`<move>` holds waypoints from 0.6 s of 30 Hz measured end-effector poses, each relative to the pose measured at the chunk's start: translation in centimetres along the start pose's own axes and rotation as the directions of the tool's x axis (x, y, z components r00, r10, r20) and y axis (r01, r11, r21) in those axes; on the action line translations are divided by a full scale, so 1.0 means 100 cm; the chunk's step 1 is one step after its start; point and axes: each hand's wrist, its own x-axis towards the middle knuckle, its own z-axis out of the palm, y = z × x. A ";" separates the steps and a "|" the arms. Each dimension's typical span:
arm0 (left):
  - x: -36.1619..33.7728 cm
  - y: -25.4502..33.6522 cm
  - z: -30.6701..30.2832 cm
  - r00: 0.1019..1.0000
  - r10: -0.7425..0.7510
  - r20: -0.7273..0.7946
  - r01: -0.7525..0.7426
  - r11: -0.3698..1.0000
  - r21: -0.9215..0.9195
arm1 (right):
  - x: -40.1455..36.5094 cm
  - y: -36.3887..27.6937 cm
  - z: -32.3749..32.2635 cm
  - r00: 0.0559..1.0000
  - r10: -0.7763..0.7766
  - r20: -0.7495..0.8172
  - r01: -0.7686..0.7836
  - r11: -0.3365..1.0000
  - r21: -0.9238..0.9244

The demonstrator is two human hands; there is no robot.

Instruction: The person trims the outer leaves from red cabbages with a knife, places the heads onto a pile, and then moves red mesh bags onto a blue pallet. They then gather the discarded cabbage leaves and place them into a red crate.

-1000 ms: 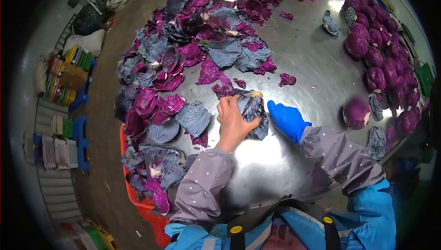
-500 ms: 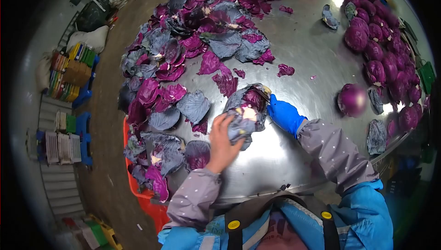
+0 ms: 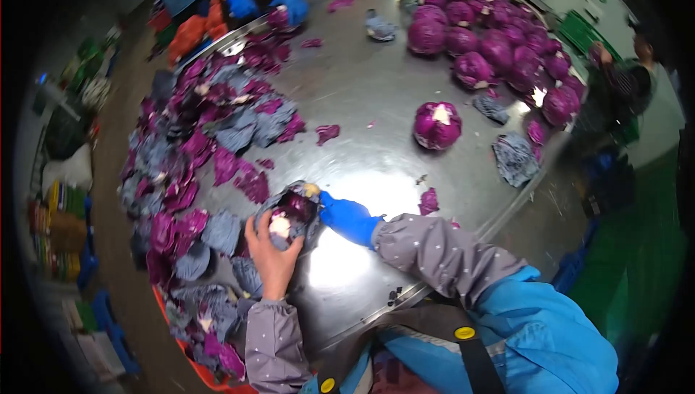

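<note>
The metal table (image 3: 355,158) supports a partly opened cabbage (image 3: 295,208), apparently mid-handling. The left hand (image 3: 275,262) grasps its 7-o'clock side; the right hand (image 3: 351,220) meets 3 o'clock, finger closure indeterminate. Any turning requires steady left support.

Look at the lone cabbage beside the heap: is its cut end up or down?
Up: the lone cabbage shows its pale cut end on top.
</note>
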 end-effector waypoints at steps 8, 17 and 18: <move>-0.028 0.008 0.007 0.994 0.097 -0.041 -0.098 0.995 -0.013 | 0.026 0.014 -0.011 0.990 0.129 0.060 -0.126 0.991 -0.044; -0.031 0.011 0.027 0.989 -0.019 -0.144 -0.005 0.986 -0.165 | 0.047 0.036 -0.021 0.985 -0.022 0.169 0.052 0.984 -0.173; -0.025 0.006 0.029 0.989 -0.017 -0.145 -0.007 0.986 -0.165 | 0.040 0.027 -0.037 0.986 -0.023 0.167 0.052 0.984 -0.173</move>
